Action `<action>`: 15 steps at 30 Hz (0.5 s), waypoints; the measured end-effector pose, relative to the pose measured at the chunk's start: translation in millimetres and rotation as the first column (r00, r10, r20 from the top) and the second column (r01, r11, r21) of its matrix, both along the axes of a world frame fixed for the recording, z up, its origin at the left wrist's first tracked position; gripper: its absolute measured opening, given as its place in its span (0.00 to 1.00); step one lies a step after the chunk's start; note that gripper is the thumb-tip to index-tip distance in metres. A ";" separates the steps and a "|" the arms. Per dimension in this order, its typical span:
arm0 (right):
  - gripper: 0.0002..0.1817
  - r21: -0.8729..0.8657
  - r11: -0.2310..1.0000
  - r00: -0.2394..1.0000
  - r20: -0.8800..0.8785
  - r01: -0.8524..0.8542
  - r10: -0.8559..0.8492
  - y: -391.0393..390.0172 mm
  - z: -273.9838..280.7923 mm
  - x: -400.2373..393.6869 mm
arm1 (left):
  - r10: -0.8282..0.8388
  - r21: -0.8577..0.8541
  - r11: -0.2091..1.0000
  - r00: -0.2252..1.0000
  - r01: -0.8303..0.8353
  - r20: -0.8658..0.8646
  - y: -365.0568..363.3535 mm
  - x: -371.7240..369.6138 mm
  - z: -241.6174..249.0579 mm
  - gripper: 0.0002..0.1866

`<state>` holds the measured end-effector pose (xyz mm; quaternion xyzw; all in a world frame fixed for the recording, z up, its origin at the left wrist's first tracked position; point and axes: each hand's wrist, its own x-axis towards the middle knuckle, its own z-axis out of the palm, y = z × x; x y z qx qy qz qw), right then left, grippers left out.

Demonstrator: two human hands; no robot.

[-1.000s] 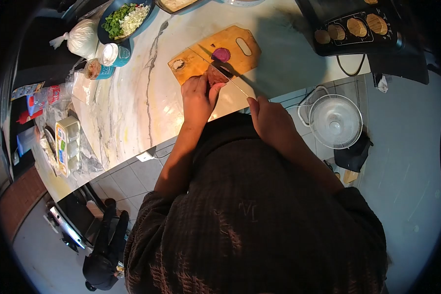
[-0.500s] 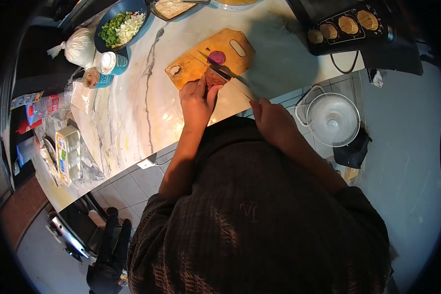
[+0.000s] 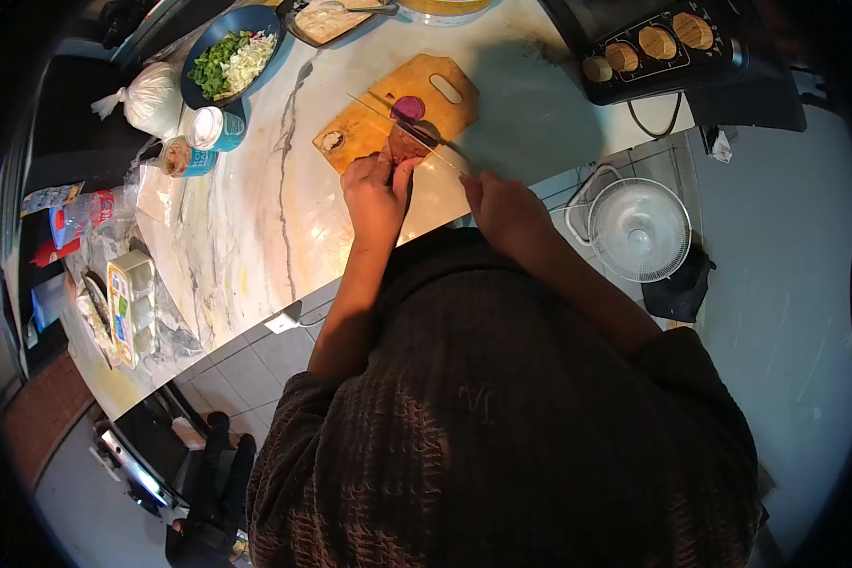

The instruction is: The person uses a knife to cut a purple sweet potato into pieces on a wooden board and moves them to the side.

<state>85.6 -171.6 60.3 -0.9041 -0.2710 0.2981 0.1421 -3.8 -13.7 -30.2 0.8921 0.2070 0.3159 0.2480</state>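
One big black appliance (image 3: 634,47) with four round wooden-looking knobs sits at the desk's far right, its cable looping past the edge. Beyond the edge is a white fan (image 3: 639,230); at lower left, a person in dark clothes (image 3: 220,502). Left of the board, well apart from it, are a blue bowl (image 3: 187,93) of chopped greens and white pieces, a knotted plastic bag (image 3: 153,99), two jars (image 3: 202,142) side by side, and, nearer, a pale carton (image 3: 131,308). A dish of pale mixture (image 3: 329,21) stands past the board.

The pale, veined desk (image 3: 246,199) runs aslant above a tiled floor (image 3: 284,355). On it the wooden board (image 3: 426,71) lies at an angle, carrying a purple slice (image 3: 408,109) and a small whitish piece (image 3: 332,140). The reddish root (image 3: 404,149) is at the board's near edge.

Both forearms reach forward. The left hand (image 3: 372,194) grips the root, fingers bent over it, thumb alongside. The right hand (image 3: 506,216) is closed round the handle of a knife (image 3: 379,112), its blade slanting across the root; how deep it sits, I cannot tell.
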 end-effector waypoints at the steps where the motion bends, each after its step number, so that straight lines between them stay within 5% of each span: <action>1: 0.27 0.004 1.000 1.000 0.004 0.003 -0.003 -0.3 -1.9 0.6 | -0.001 0.016 1.000 1.000 0.002 -0.021 2.0 0.4 -0.2 0.14; 11: 0.24 0.116 0.993 0.999 0.039 0.010 -0.014 -3.2 -3.3 4.7 | 0.043 0.062 0.997 0.999 -0.045 0.028 -1.6 2.4 -4.6 0.15; 15: 0.27 0.164 0.986 0.995 -0.102 0.029 -0.013 7.4 -3.0 10.4 | 0.107 -0.110 0.989 0.994 -0.103 0.030 2.8 -5.4 -4.6 0.18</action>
